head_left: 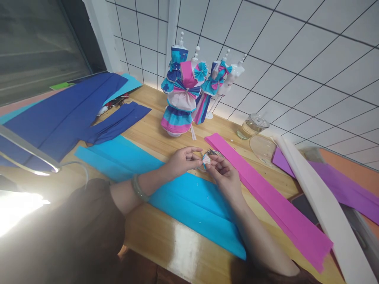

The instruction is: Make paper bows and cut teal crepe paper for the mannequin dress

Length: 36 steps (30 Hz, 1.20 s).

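Observation:
A small pleated paper fan (206, 159), white with a blue edge, is pinched between the thumb and fingers of my right hand (226, 177). My left hand (184, 161) comes in from the other side, its fingers drawn together at the fan's left edge; whatever is between those fingertips is too small to make out. Just behind the fan, partly hidden by my right fingers, is a small clear dish (220, 154) with dark thin bits in it. Both hands are above a long sheet of blue crepe paper (189, 193) lying on the wooden table (148, 248).
Small dress forms in paper dresses (181, 118) stand near the tiled wall. Pink paper (266, 193), white paper (322, 205) and purple paper (346, 185) lie rightward, near a lidded cup (251, 127). Dark blue paper (59, 114) and a bright lamp (26, 152) are leftward.

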{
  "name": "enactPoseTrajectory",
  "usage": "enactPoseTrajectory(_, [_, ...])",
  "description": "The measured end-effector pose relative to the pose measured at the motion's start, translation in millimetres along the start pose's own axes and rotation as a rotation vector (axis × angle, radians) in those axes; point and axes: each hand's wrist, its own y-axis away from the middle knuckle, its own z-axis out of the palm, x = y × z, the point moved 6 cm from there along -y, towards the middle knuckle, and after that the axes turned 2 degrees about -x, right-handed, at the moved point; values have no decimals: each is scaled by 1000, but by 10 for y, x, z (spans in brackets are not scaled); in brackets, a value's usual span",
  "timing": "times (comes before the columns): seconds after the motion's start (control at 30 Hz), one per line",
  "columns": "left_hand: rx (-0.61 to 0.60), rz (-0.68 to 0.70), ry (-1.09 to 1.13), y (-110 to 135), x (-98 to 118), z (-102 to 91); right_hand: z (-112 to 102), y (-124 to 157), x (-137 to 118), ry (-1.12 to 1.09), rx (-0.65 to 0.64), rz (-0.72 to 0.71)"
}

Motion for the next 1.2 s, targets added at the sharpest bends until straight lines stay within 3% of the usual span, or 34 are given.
enactPoseTrajectory(0.23, [-75,-16,-55,-5,-50,45,-54,22,-79,56,55,46])
enactPoseTrajectory(0.47, [-119,26,-156,14,-67,97,25,19,5,-25,-44,93])
enactPoseTrajectory(0.67, [-129,-18,-162,30,-71,106,-89,7,-39,-46,74,47])
enactPoseTrajectory(0.87, [-158,-2,-184,37,-56,117,9,25,13,-101,-62,141])
enactPoseTrajectory(1.1, [-147,18,-201,27,-45,108,-118,-14,15,-148,48,107])
enactPoseTrajectory(1.2, [-141,54,-229,24,-29,111,-65,-2,14,-108,-7,131])
